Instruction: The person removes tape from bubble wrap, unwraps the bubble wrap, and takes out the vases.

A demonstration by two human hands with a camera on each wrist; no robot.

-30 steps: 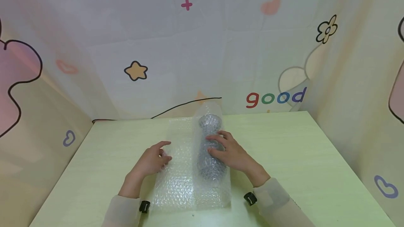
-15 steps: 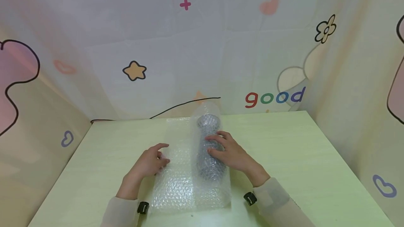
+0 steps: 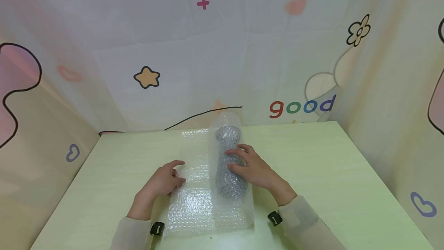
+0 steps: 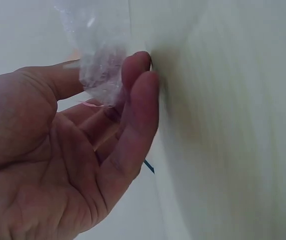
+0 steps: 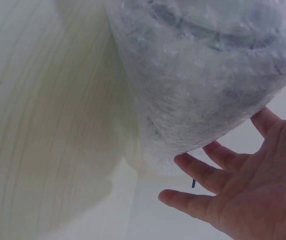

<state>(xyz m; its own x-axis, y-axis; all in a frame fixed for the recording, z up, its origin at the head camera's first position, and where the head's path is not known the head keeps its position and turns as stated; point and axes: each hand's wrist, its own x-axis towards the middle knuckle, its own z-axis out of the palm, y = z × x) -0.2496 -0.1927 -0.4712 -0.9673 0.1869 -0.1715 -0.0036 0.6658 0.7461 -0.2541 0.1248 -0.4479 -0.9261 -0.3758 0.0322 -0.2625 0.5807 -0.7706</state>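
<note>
A sheet of clear bubble wrap [image 3: 194, 207] lies on the table, its right part rolled round a grey, narrow-necked object [image 3: 229, 176] lying lengthwise. The object's kind is hidden by the wrap; it could be a vase or bottle. My left hand [image 3: 164, 178] holds the sheet's left edge. In the left wrist view the loose bubble wrap [image 4: 102, 75] passes between the thumb and bent fingers. From the right, my right hand [image 3: 254, 167] rests its spread fingertips on the roll. The right wrist view shows these fingers [image 5: 203, 172] fairly straight against the wrapped bundle [image 5: 198, 90].
A pale green table [image 3: 329, 184] extends to both sides of the wrap. Behind it hangs a printed cloth [image 3: 222, 49] with shapes and the word "good"; more cloth closes both sides. The wrapped roll's far end reaches the table's back edge.
My left hand has shifted slightly left and towards me. Reflections on the flat part of the bubble wrap have changed. The right hand and the wrapped object have stayed nearly still.
</note>
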